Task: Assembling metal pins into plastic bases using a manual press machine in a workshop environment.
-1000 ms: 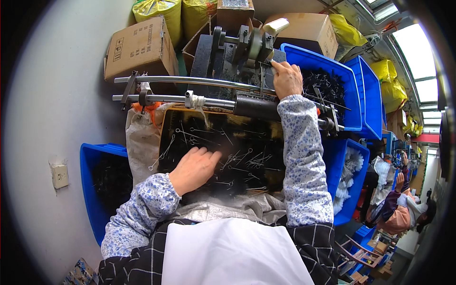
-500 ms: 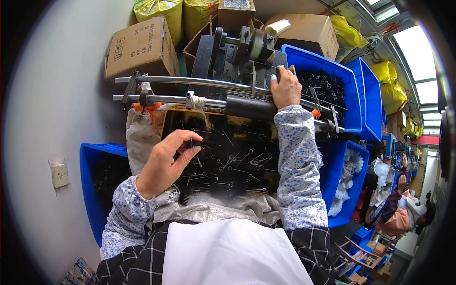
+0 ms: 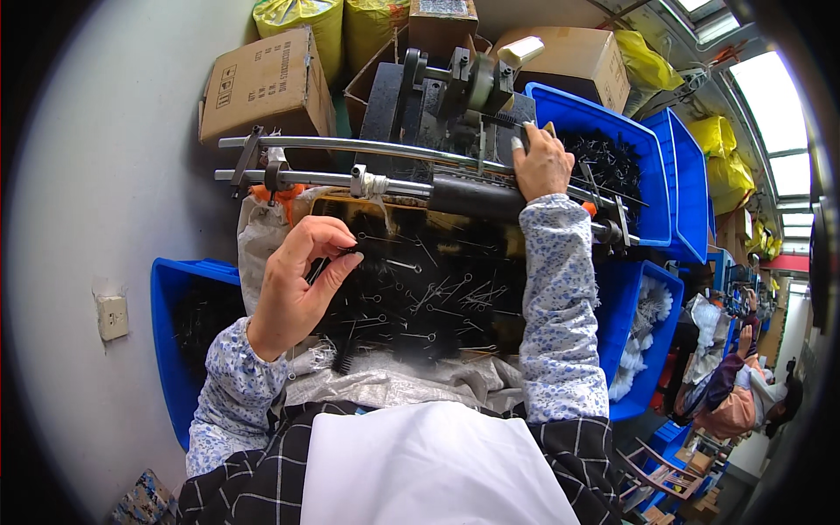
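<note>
Lifted off the black work tray point(image 3: 437, 289) since a second ago, my left hand point(image 3: 293, 289) now pinches a thin black wire piece point(image 3: 337, 254) above it; my right hand point(image 3: 541, 162) grips the machine's dark metal bar point(image 3: 472, 197), steadying it.

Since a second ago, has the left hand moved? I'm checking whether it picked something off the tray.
Yes. The left hand has lifted off the dark tray toward its left edge, fingers pinching a small dark piece.
</note>
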The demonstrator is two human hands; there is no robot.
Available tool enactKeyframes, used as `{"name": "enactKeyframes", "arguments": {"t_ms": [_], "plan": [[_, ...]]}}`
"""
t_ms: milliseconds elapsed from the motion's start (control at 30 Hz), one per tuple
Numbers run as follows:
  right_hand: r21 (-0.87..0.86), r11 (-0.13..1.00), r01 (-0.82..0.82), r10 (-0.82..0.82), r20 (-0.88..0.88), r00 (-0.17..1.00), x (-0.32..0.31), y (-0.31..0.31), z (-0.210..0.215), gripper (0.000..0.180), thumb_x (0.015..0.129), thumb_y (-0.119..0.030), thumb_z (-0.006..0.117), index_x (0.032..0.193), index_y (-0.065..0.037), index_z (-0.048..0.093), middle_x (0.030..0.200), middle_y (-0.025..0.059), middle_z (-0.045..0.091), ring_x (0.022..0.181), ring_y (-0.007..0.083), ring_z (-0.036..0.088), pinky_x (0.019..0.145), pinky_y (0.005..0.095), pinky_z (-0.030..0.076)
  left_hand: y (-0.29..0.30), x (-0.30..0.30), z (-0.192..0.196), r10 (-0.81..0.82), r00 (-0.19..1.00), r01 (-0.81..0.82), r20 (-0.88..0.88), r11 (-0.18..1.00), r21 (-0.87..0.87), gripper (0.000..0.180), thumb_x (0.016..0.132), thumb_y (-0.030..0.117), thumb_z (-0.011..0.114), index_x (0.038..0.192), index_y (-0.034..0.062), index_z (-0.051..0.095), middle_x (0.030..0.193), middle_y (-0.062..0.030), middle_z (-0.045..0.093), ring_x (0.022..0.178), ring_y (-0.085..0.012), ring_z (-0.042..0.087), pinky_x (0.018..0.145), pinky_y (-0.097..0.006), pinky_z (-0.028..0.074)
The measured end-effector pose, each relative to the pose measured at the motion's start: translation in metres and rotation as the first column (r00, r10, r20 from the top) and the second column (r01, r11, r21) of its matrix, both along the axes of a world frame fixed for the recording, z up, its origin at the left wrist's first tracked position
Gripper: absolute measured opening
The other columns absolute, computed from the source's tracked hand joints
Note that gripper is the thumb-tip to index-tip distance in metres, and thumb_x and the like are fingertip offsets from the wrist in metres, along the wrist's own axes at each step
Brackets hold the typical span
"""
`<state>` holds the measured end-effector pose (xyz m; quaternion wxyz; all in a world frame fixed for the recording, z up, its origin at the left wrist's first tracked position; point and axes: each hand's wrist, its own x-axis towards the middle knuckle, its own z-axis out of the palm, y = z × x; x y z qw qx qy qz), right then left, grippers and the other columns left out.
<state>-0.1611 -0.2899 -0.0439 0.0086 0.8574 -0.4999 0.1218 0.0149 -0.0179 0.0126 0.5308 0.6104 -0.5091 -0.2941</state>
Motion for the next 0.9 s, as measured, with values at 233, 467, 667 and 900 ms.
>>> {"name": "enactKeyframes", "arguments": {"t_ms": [233,467,667,900], "plan": [[0.102,0.989,0.102,-0.098,-0.040,0.994,-0.024,-0.045,0.014,0.024,0.085,-0.027,0.049,0.102,-0.016,0.063,0.102,0.0079,0.061,0.096,0.0300,0.057,0.082,0.0408,0.044,-0.010,-0.006,0.001,-0.014,0.991,0.010,-0.133,1.000,-0.026,0.015,0.082,0.001,0.059,0.093,0.0017,0.049,0.099,-0.0076,0.053,0.084,-0.0105,0.056,0.076,-0.023,0.047],[-0.215,0.944,0.249,-0.270,-0.073,0.960,-0.072,-0.043,0.058,0.024,0.083,-0.015,0.054,0.106,-0.010,0.058,0.100,0.0135,0.059,0.090,0.0304,0.058,0.078,0.0374,0.047,-0.012,-0.007,-0.007,-0.027,0.983,0.025,-0.179,1.000,-0.015,0.014,0.083,0.003,0.060,0.091,0.0017,0.049,0.098,-0.0077,0.054,0.083,-0.0102,0.056,0.073,-0.023,0.046],[0.229,0.783,-0.579,0.457,0.420,0.784,0.000,0.116,0.074,0.023,0.077,-0.010,0.059,0.100,-0.006,0.058,0.089,0.0140,0.061,0.080,0.0293,0.060,0.069,0.0358,0.049,-0.029,-0.031,-0.019,-0.060,0.974,0.041,-0.217,0.995,-0.091,0.013,0.084,-0.002,0.055,0.093,0.0018,0.047,0.103,-0.0086,0.049,0.087,-0.0096,0.054,0.077,-0.022,0.047],[-0.023,0.980,-0.199,0.199,0.198,0.960,-0.001,0.045,0.028,0.019,0.083,-0.006,0.049,0.099,-0.008,0.060,0.082,0.0116,0.060,0.079,0.0306,0.059,0.069,0.0384,0.047,0.004,-0.005,-0.031,-0.340,0.842,0.199,0.418,0.917,0.347,0.033,0.073,0.007,0.061,0.104,0.0038,0.051,0.103,-0.0104,0.056,0.088,-0.0271,0.055,0.077,-0.037,0.043]]}}
